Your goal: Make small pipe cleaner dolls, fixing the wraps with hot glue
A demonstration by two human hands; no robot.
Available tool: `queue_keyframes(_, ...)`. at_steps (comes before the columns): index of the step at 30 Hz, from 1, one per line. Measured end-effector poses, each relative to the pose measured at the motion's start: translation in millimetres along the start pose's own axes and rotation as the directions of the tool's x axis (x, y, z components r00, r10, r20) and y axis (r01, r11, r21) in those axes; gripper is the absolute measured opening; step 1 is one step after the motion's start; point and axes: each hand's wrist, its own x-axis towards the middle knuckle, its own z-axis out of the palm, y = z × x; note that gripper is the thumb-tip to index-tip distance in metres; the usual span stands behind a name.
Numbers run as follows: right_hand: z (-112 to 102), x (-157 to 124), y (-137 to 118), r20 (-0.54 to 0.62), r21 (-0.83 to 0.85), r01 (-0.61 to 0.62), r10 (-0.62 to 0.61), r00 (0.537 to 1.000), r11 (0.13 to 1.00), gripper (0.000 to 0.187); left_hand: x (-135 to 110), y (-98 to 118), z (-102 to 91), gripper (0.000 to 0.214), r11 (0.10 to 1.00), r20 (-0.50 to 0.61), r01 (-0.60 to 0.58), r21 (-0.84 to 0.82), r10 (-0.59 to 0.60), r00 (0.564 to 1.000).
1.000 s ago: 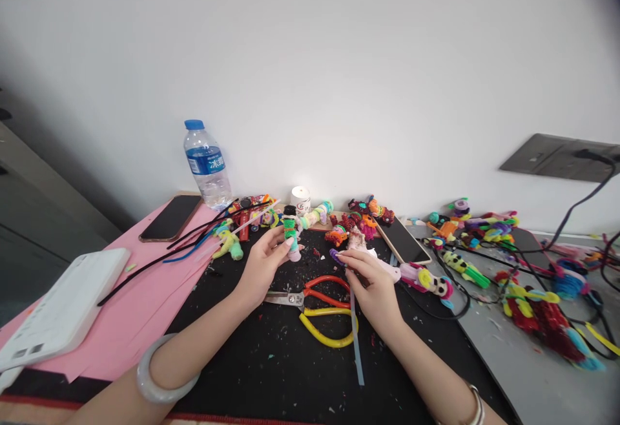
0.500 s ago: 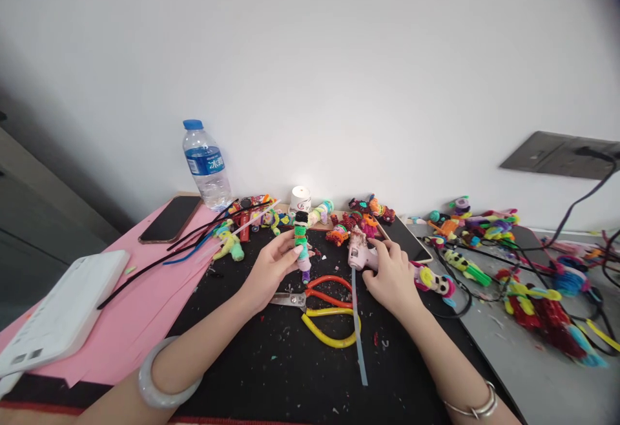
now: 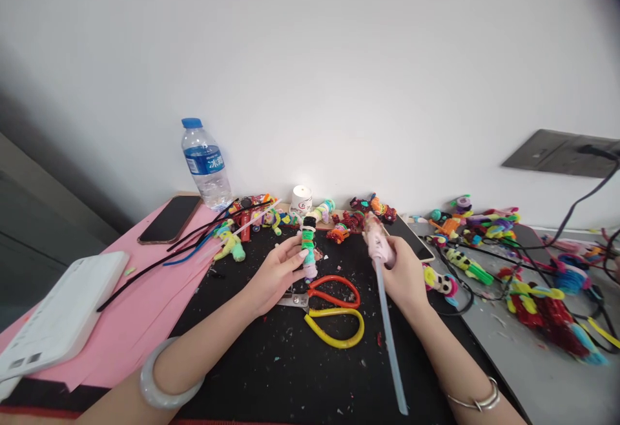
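Note:
Between the thumb and fingers of my left hand (image 3: 281, 270) stands a small pipe-cleaner figure (image 3: 309, 244), banded black, green, orange and lilac. My right hand (image 3: 405, 276) is closed around the handle of a pink glue gun (image 3: 376, 244). A long translucent glue stick (image 3: 391, 341) sticks out of the gun's back end toward me. The gun's nozzle points away, toward the wall. Below the figure, a pair of scissors (image 3: 334, 312) with one red and one yellow handle loop lies on the black mat (image 3: 271, 373), its blades partly hidden by my left hand.
Finished pipe-cleaner figures lie along the wall and at right (image 3: 547, 315). A water bottle (image 3: 206, 163), a phone (image 3: 169, 218), a white power strip (image 3: 68, 309) and pink paper (image 3: 130, 321) are at left. An upturned paper cup (image 3: 301, 200) stands at the back. Black cords run at right.
My right hand has lifted the glue gun off the mat and turned it, nozzle away, its glue stick now slanting right. The left hand has shifted slightly right with the figure.

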Motion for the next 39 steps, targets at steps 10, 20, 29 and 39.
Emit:
queue_keyframes(10, 6, -18, -9, 0.282, 0.640, -0.103, -0.108, 0.953, 0.761, 0.029, 0, -6, -1.2, 0.037, 0.990, 0.041, -0.034, 0.134, 0.029, 0.999)
queue_keyframes(20, 8, -21, -17, 0.327, 0.639, -0.120, -0.127, 0.936, 0.760, 0.013, -2, -6, 0.0, 0.036, 0.987, 0.052, -0.026, 0.158, 0.018, 0.998)
queue_keyframes(29, 7, -21, -19, 0.320, 0.641, -0.119, -0.123, 0.939, 0.759, 0.012, -2, -7, 1.0, 0.038, 0.989, 0.039, -0.010, 0.149, 0.004, 0.999)
queue_keyframes(39, 6, -20, -15, 0.398, 0.638, -0.166, -0.138, 0.907, 0.752, 0.014, -2, -6, 1.0, 0.038, 0.984, 0.053, -0.040, 0.175, 0.031, 0.998)
